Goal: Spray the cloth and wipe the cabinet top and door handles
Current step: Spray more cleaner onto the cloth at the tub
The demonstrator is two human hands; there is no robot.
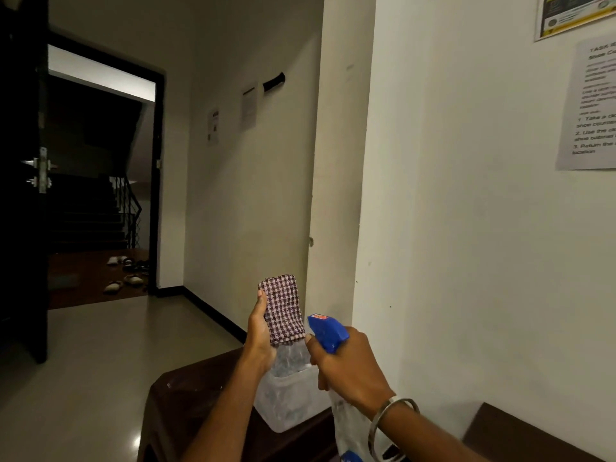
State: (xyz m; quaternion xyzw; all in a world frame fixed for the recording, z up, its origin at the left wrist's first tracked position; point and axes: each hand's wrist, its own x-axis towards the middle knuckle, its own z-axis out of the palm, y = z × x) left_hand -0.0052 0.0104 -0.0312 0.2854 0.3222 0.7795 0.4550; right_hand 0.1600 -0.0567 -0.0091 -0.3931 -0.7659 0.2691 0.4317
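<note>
My left hand (pixel 260 331) holds a folded checked cloth (pixel 283 311) upright, its flat face turned toward the right. My right hand (pixel 346 368) grips a clear spray bottle (pixel 350 428) by the neck, a finger on the trigger. Its blue nozzle head (pixel 326 331) points left at the cloth, a short gap away. Both hands hover above a dark brown cabinet top (pixel 186 398) at the bottom of the view. No cabinet door handles are visible.
A clear plastic tub (pixel 286 401) sits on the cabinet top below my hands. A white wall with posted papers (pixel 590 105) stands at right. A second dark brown surface (pixel 520 435) lies at bottom right. An open doorway (pixel 100 181) with stairs and sandals is at far left.
</note>
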